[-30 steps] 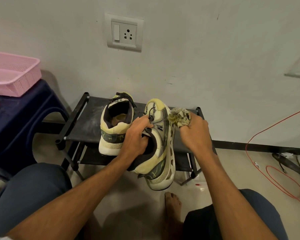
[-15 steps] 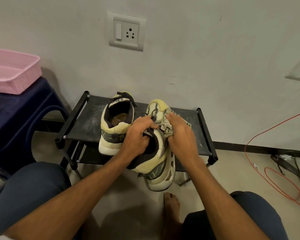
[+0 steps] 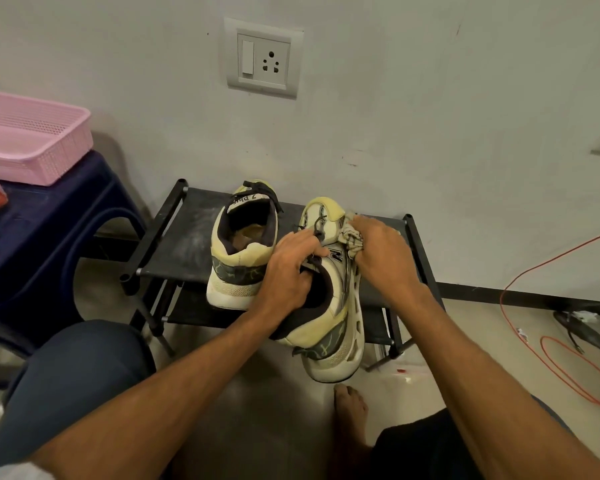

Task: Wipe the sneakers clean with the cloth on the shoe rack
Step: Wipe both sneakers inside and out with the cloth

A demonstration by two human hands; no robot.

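Dim, flat indoor light, mostly from overhead. Grey wall [image 3: 430, 116] evenly lit, darker toward the corners. Pink basket [image 3: 32, 143] and blue stool [image 3: 59, 216] throw a soft shadow rightward on the wall. My legs and arms put a big dark patch on the floor [image 3: 274, 403] under me, faint sheen on tiles at right. Centre sharpest: my left hand [image 3: 288, 271], sneaker [image 3: 336, 306], cloth [image 3: 352, 237], right hand [image 3: 385, 258], all slightly soft. Wide-angle bend curves the shoe rack [image 3: 184, 247] rails and skirting; my forearms stretch and smear at the bottom edge
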